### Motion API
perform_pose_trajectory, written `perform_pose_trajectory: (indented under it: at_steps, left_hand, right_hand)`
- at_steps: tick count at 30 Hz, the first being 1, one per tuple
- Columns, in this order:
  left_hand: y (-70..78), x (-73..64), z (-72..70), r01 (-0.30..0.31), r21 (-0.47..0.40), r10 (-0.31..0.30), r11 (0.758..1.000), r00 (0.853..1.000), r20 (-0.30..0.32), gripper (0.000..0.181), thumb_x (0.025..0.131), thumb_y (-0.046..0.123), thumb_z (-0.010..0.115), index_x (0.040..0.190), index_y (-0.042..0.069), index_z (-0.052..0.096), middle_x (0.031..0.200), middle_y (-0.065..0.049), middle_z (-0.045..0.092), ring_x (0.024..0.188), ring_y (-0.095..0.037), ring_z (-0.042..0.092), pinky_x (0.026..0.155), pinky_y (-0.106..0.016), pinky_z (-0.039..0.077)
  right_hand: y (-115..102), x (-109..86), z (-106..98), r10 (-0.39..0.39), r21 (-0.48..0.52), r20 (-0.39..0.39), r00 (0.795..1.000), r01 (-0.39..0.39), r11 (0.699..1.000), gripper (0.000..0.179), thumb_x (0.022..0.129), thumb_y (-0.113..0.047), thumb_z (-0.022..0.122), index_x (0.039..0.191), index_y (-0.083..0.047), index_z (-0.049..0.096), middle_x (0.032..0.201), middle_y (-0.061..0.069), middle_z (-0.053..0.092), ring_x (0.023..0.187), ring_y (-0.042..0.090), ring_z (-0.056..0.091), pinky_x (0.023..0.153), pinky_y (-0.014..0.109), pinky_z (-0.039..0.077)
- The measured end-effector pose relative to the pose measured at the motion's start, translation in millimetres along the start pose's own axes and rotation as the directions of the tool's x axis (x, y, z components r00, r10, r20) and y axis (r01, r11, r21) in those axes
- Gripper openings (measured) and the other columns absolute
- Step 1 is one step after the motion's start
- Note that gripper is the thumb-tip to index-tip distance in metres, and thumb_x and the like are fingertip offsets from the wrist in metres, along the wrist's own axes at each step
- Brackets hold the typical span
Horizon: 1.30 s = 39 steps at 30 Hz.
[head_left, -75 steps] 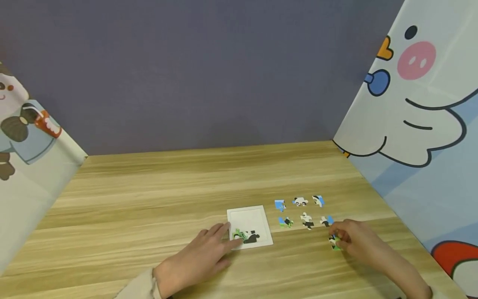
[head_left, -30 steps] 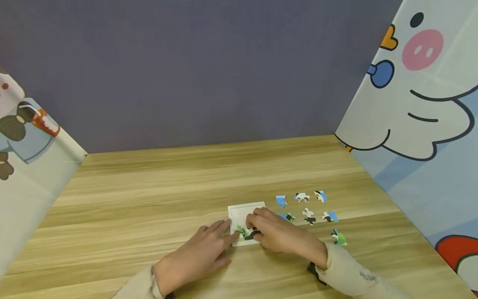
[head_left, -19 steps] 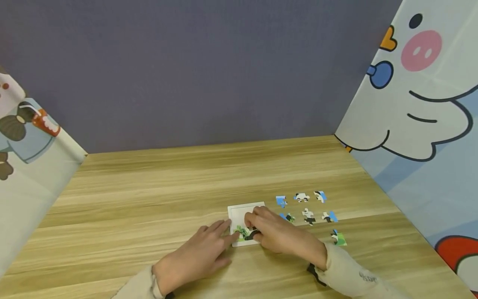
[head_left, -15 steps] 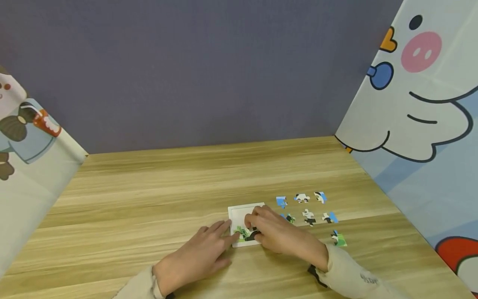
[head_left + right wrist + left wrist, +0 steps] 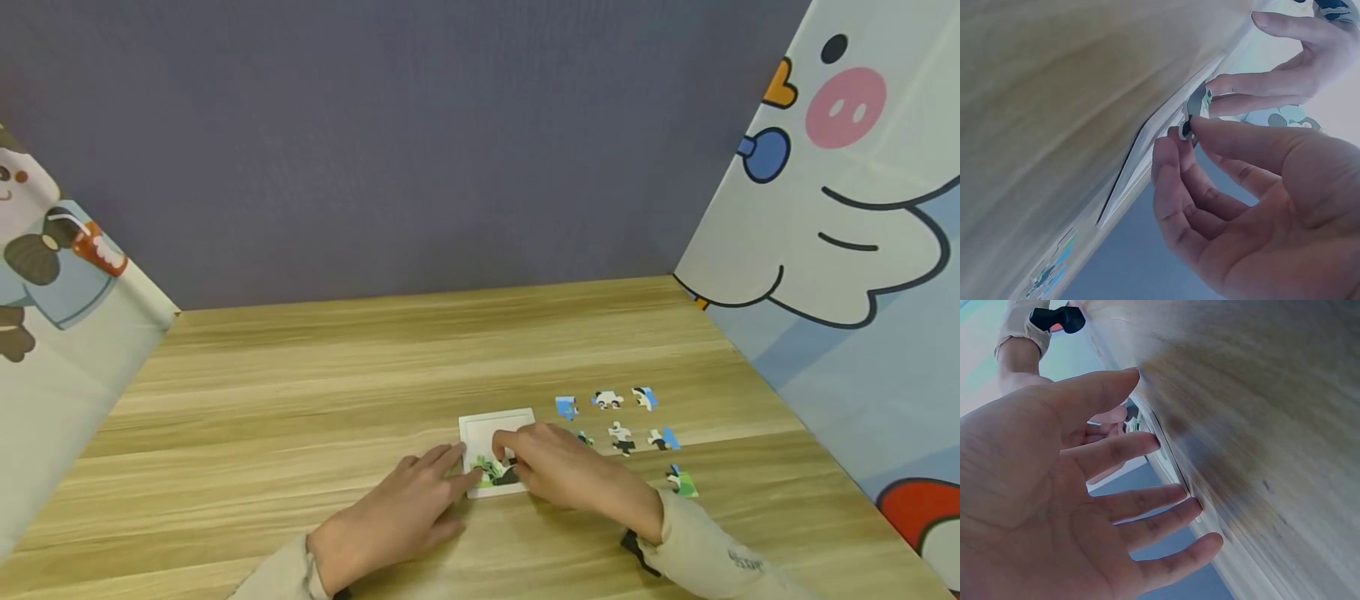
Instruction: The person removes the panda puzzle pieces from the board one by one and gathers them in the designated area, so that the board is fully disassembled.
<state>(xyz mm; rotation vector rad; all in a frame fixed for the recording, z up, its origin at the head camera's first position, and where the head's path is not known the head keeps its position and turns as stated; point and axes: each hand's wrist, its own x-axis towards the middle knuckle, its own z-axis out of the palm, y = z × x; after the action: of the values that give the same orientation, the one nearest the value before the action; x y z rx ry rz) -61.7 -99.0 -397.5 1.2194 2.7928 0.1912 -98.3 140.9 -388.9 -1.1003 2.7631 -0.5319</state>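
Observation:
A small white puzzle frame (image 5: 495, 417) lies on the table, with green and black-and-white panda jigsaw pieces along its near edge. My left hand (image 5: 397, 517) rests at the frame's left side, fingers extended, the index fingertip on the green jigsaw piece (image 5: 489, 472). In the left wrist view its fingers (image 5: 1141, 503) are spread along the frame's edge. My right hand (image 5: 558, 467) covers the frame's right part. In the right wrist view its thumb and fingertips pinch a black-and-white jigsaw piece (image 5: 1185, 129), tilted up from the frame; the fingers hide part of it.
Right of the frame lie several loose jigsaw pieces, among them a panda-face piece (image 5: 607, 400), a blue piece (image 5: 567, 407) and a green-cornered piece (image 5: 682, 481). A grey wall (image 5: 420, 150) stands behind the wooden table (image 5: 300, 375), with cartoon-printed panels at both sides.
My right hand has moved left from the green-cornered piece, which stays on the table, to the puzzle frame. Lately its fingers have shifted only slightly. The left hand has stayed in place.

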Motion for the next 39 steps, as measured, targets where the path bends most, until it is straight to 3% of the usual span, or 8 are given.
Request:
perform_pose_trajectory:
  at_steps: [19, 39]
  left_hand:
    - [2.4, -1.2, -0.5, -0.012, 0.016, 0.012, 1.0, 0.999, -0.041, 0.052, 0.092, 0.034, 0.071, 0.139, 0.014, 0.06, 0.148, -0.022, 0.046, 0.131, -0.038, 0.05, 0.088, -0.054, 0.054]
    - [3.6, -1.2, 1.2, 0.002, 0.02, -0.001, 1.0, 0.999, -0.039, 0.052, 0.091, 0.035, 0.071, 0.138, 0.015, 0.061, 0.148, -0.022, 0.046, 0.132, -0.037, 0.049, 0.09, -0.053, 0.053]
  right_hand:
    - [0, -4.0, -2, -0.076, -0.026, -0.02, 0.997, 0.075, 0.997, 0.025, 0.085, 0.002, 0.071, 0.097, -0.018, 0.06, 0.084, -0.004, 0.07, 0.07, 0.003, 0.059, 0.058, 0.019, 0.047]
    - [3, -16.5, -10, -0.067, 0.045, -0.076, 0.995, 0.071, 0.996, 0.023, 0.089, 0.003, 0.066, 0.1, -0.017, 0.061, 0.074, -0.01, 0.06, 0.06, 0.0, 0.047, 0.052, 0.018, 0.044]
